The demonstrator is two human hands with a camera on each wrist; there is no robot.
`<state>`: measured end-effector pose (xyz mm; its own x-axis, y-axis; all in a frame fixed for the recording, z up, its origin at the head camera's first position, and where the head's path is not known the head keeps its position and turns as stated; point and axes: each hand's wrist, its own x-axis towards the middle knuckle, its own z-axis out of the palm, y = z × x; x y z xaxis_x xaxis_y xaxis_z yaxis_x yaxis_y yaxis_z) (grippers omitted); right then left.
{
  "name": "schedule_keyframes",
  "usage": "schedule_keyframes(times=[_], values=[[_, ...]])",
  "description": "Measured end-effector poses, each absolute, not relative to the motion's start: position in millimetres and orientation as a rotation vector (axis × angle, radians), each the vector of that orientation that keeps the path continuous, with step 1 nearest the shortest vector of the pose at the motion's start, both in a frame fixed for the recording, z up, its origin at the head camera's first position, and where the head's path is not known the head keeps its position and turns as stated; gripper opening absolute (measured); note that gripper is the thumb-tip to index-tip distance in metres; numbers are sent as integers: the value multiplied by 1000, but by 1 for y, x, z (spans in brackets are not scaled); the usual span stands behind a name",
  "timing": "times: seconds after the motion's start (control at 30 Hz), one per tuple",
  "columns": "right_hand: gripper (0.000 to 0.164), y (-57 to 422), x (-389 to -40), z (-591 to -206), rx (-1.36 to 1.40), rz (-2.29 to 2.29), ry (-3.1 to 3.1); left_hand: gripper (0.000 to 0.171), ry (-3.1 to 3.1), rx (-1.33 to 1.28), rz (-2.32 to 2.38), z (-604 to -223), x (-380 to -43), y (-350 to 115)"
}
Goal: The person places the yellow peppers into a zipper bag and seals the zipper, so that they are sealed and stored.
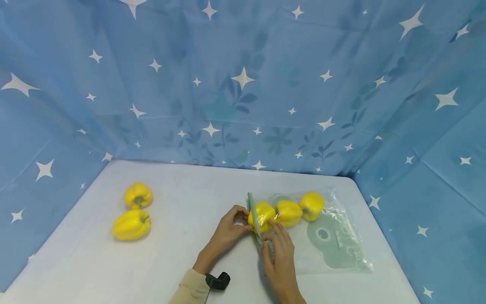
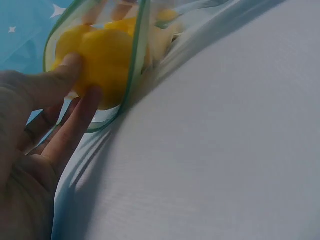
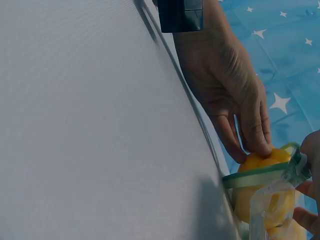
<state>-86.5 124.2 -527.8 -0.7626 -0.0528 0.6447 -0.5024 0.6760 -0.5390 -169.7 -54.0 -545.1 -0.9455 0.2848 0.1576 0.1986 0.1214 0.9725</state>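
A clear plastic bag (image 1: 303, 253) with a green-edged mouth and a green print lies on the table. Three yellow bell peppers are in a row there: one at the mouth (image 1: 262, 217), one in the middle (image 1: 289, 213) and one deepest inside (image 1: 312, 205). My left hand (image 1: 229, 230) pinches the pepper at the mouth between thumb and fingers; in the left wrist view this bell pepper (image 2: 107, 60) sits partly within the green rim. My right hand (image 1: 280, 257) holds the bag near its rim, fingertips against the pepper through the plastic. In the right wrist view, most of the right hand is out of frame.
Two more yellow bell peppers, an upper one (image 1: 138, 195) and a lower one (image 1: 131, 224), lie close together at the left of the white table (image 1: 171, 261). Blue star-patterned cloth (image 1: 243, 105) hangs behind and at both sides.
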Motion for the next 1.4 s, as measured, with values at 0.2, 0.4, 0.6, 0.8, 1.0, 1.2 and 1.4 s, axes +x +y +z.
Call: schedule_keyframes(times=[0.2,0.4,0.6,0.8,1.0,1.2,1.4], values=[[14,129,-87,-524,473,1003,-2313,39,2268,504,2019,-544,-171,-51],[12,126,-92,-524,548,1041,-2319,32,2288,428,2032,-544,-172,-55],[14,124,-85,-522,574,1009,-2330,22,2337,470,1978,-551,-168,-57],[12,135,-82,-516,643,1023,-2377,13,2330,463,1949,-549,-164,-48],[6,149,-83,-508,592,1053,-2438,20,2303,540,1918,-543,-159,-40],[8,159,-78,-516,587,1067,-2448,32,2227,604,1931,-550,-147,-43],[11,164,-82,-516,625,1046,-2422,33,2284,651,1872,-547,-147,-37]])
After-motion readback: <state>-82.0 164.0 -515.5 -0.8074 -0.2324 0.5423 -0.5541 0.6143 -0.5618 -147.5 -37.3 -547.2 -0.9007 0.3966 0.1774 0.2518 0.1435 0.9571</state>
